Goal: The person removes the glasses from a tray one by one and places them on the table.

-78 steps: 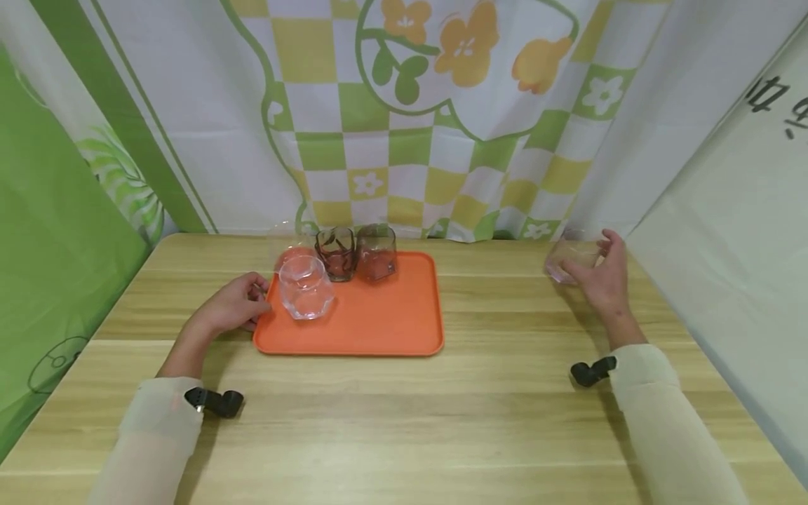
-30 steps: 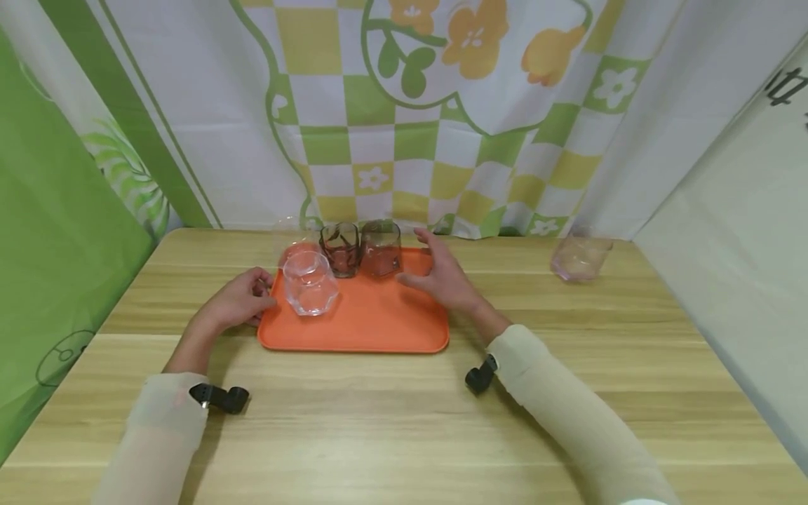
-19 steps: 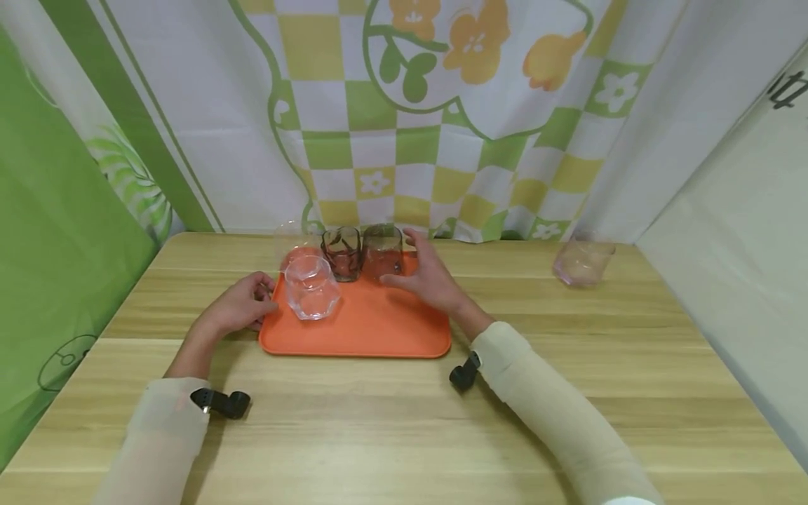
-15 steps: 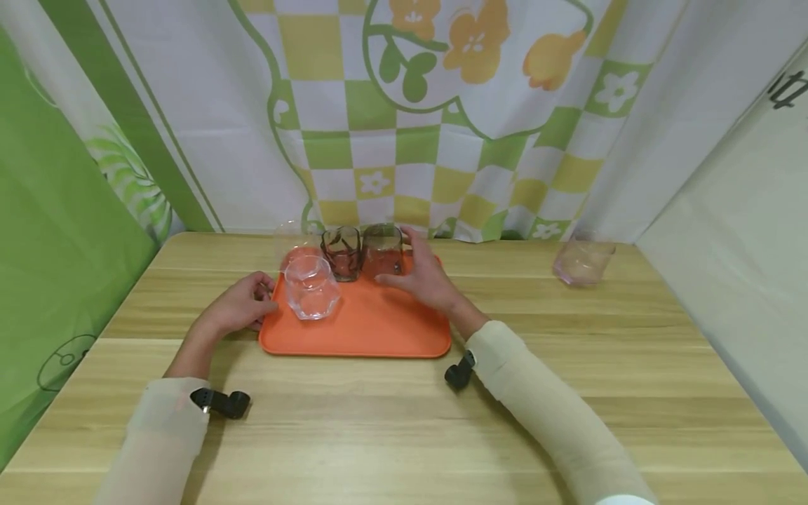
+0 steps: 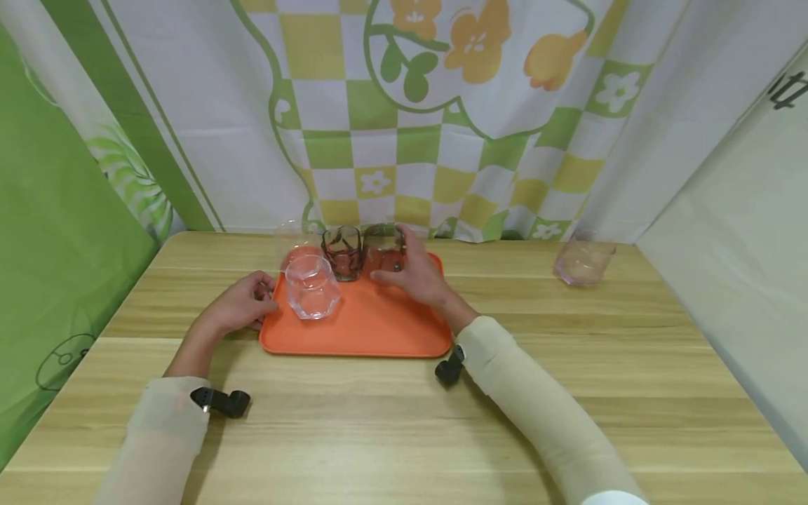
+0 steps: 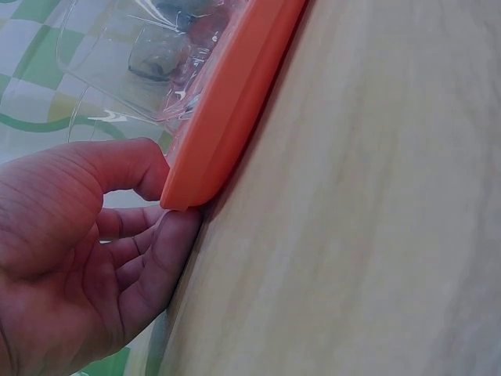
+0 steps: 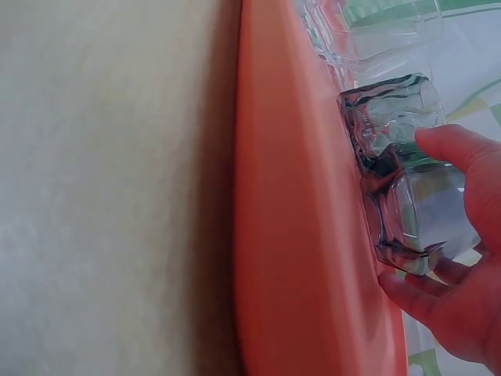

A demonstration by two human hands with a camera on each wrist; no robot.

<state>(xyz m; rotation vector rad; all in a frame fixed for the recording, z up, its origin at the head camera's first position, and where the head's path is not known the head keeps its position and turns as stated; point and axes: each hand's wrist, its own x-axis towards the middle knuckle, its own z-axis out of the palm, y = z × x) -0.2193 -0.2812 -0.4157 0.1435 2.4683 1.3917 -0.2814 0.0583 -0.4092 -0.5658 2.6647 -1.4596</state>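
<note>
My left hand (image 5: 238,306) pinches the left rim of an orange tray (image 5: 366,337), with the thumb on the rim and the fingers against its underside in the left wrist view. My right hand (image 5: 421,273) is spread around a grey glass (image 7: 430,207) at the tray's back; whether the thumb touches it I cannot tell. Beside that glass stands a darker brown-grey glass (image 5: 342,254). Two clear glasses stand at the tray's left: a near one (image 5: 312,289) and a far one (image 5: 295,238), partly hidden behind it.
A pinkish clear glass (image 5: 583,261) stands alone near the back right of the wooden table (image 5: 379,435). Right behind the table's back edge hangs a checked curtain (image 5: 413,151). A green cloth (image 5: 63,245) hangs on the left and a pale one on the right.
My right hand has left the pinkish glass and moved left across the table to the grey glass, its thumb and fingers now on either side. My left hand keeps its hold on the tray.
</note>
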